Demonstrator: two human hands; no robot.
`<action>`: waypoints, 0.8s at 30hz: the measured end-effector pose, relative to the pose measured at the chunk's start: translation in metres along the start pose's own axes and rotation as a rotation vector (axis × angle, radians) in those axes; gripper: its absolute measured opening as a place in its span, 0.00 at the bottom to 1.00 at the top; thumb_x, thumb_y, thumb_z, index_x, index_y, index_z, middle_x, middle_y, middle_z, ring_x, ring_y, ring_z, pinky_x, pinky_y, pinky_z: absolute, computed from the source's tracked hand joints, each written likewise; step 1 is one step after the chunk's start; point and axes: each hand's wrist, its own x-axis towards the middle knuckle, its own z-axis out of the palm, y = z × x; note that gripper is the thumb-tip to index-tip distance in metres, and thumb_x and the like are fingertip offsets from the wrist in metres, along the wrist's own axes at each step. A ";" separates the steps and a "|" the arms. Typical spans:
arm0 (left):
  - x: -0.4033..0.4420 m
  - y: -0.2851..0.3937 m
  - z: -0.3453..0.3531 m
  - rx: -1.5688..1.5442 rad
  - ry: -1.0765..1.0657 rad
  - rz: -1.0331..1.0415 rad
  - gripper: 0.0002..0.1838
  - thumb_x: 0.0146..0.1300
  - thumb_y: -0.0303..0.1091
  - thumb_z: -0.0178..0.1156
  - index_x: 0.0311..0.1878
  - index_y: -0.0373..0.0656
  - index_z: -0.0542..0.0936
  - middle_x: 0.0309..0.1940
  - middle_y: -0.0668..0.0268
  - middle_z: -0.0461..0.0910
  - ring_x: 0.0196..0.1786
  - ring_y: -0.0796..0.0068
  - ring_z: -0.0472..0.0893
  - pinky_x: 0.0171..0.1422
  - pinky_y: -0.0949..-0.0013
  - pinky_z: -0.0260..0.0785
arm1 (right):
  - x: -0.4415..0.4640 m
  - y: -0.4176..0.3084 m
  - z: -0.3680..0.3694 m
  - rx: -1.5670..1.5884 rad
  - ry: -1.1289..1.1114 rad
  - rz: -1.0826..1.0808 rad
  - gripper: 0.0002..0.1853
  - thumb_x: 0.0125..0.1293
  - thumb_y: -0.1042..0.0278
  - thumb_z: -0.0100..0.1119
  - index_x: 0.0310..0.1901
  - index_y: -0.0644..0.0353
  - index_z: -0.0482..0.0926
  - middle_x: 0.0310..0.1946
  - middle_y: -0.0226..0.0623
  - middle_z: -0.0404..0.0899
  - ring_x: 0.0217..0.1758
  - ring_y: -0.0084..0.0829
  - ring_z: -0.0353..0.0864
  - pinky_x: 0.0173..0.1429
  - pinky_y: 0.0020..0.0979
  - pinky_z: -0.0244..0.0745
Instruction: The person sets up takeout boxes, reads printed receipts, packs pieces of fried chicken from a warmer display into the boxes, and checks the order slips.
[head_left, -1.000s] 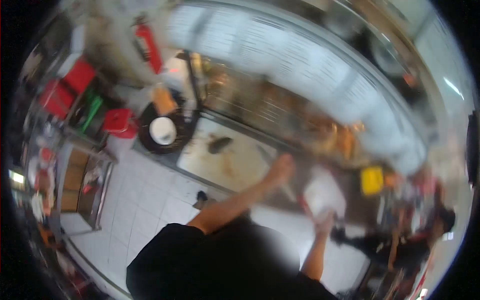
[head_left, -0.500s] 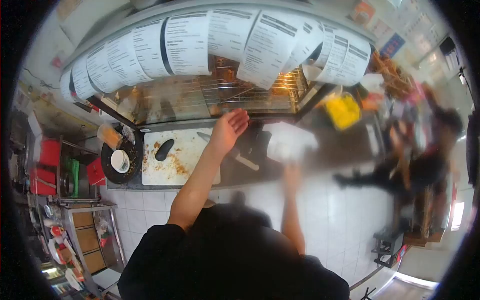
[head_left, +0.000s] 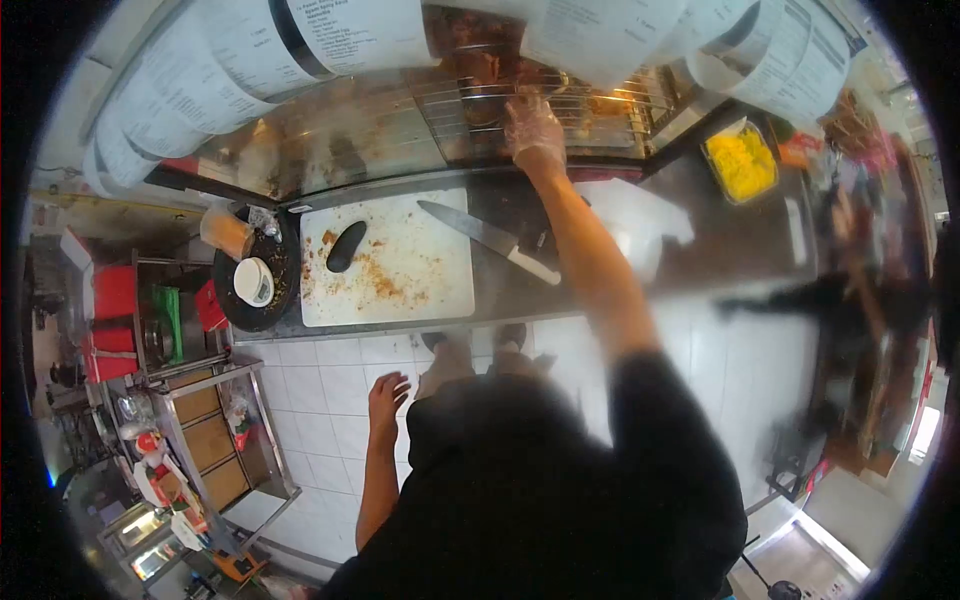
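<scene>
My right hand (head_left: 537, 132), in a clear plastic glove, reaches up into the glass-fronted cabinet (head_left: 370, 140). Its fingers look loosely curled and apart, close to the wire rack (head_left: 580, 115) and a piece of browned meat (head_left: 482, 85); contact is unclear. Down beside my body, my left hand (head_left: 388, 395) hangs over the floor, fingers loosely apart and holding nothing. On the counter, a large knife (head_left: 480, 232) with a pale handle lies partly over the right edge of a white cutting board (head_left: 430, 270). A dark, elongated object (head_left: 346, 246) rests on the crumb-covered board.
A black round tray (head_left: 285, 285) holds a white tub (head_left: 253, 282) and an orange-filled container (head_left: 226, 232). White paper (head_left: 635, 225) lies right of the knife, near a yellow-filled tray (head_left: 740, 165). Printed sheets (head_left: 370, 35) hang above. A blurred person (head_left: 850, 295) stands at right.
My right hand has moved from the white paper up into the cabinet, now showing a clear glove. My left hand has dropped from above the counter to my side. The view has shifted.
</scene>
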 end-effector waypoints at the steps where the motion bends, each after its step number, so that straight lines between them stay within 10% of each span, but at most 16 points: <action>1: -0.005 -0.018 -0.020 0.022 0.016 0.051 0.17 0.72 0.40 0.54 0.56 0.40 0.77 0.49 0.61 0.83 0.51 0.69 0.82 0.54 0.67 0.73 | 0.000 0.003 0.017 -0.068 -0.059 -0.028 0.23 0.70 0.49 0.53 0.62 0.49 0.74 0.65 0.32 0.72 0.66 0.37 0.72 0.68 0.36 0.70; 7: -0.037 -0.053 -0.086 0.101 0.202 -0.144 0.18 0.72 0.41 0.54 0.58 0.41 0.76 0.51 0.61 0.82 0.52 0.68 0.82 0.56 0.64 0.72 | -0.034 -0.011 0.039 0.743 0.179 0.102 0.19 0.72 0.50 0.50 0.56 0.51 0.77 0.55 0.33 0.79 0.61 0.34 0.75 0.65 0.38 0.69; 9: -0.056 -0.052 -0.093 0.137 0.209 -0.145 0.18 0.72 0.41 0.54 0.58 0.41 0.76 0.51 0.60 0.82 0.52 0.67 0.82 0.57 0.63 0.72 | -0.023 -0.032 -0.066 -0.113 -0.286 0.029 0.16 0.72 0.52 0.50 0.51 0.50 0.79 0.52 0.33 0.79 0.61 0.34 0.74 0.66 0.38 0.67; 10: -0.062 -0.053 -0.095 0.161 0.202 -0.125 0.18 0.72 0.42 0.54 0.58 0.41 0.76 0.52 0.60 0.82 0.53 0.67 0.81 0.58 0.62 0.71 | -0.030 -0.015 -0.029 -0.109 -0.025 -0.053 0.14 0.70 0.53 0.52 0.46 0.49 0.81 0.48 0.32 0.80 0.56 0.36 0.76 0.61 0.36 0.70; 14: -0.081 -0.075 -0.105 0.224 0.215 -0.234 0.19 0.73 0.43 0.55 0.59 0.41 0.76 0.52 0.60 0.82 0.53 0.67 0.81 0.58 0.62 0.71 | -0.019 0.020 -0.019 -0.110 -0.108 0.003 0.10 0.61 0.57 0.60 0.39 0.52 0.82 0.41 0.34 0.82 0.49 0.37 0.80 0.51 0.36 0.76; 16: -0.085 -0.091 -0.108 0.240 0.250 -0.298 0.19 0.73 0.42 0.55 0.60 0.41 0.76 0.51 0.60 0.82 0.52 0.68 0.82 0.57 0.62 0.71 | -0.028 0.048 -0.002 -0.343 -0.042 -0.194 0.10 0.73 0.63 0.49 0.42 0.56 0.79 0.45 0.35 0.81 0.50 0.30 0.80 0.51 0.33 0.76; 18: -0.093 -0.107 -0.112 0.247 0.180 -0.257 0.19 0.73 0.41 0.54 0.60 0.40 0.76 0.50 0.61 0.82 0.50 0.70 0.82 0.56 0.63 0.71 | -0.011 0.056 -0.021 -0.749 -0.380 -0.075 0.15 0.61 0.67 0.59 0.50 0.55 0.81 0.46 0.35 0.82 0.51 0.34 0.78 0.57 0.36 0.71; 21: -0.098 -0.099 -0.096 0.446 0.133 -0.212 0.17 0.74 0.38 0.53 0.58 0.39 0.76 0.47 0.61 0.82 0.47 0.73 0.81 0.54 0.65 0.73 | -0.030 0.079 -0.058 -0.175 0.235 -0.265 0.10 0.63 0.70 0.55 0.45 0.58 0.79 0.42 0.37 0.80 0.47 0.35 0.78 0.54 0.37 0.73; 24: -0.100 -0.111 -0.094 0.550 0.118 -0.196 0.16 0.73 0.36 0.54 0.57 0.37 0.76 0.46 0.62 0.82 0.48 0.74 0.81 0.52 0.68 0.74 | -0.033 0.074 -0.084 -0.135 -0.094 -0.001 0.16 0.67 0.69 0.53 0.55 0.62 0.76 0.49 0.43 0.79 0.50 0.38 0.78 0.60 0.42 0.71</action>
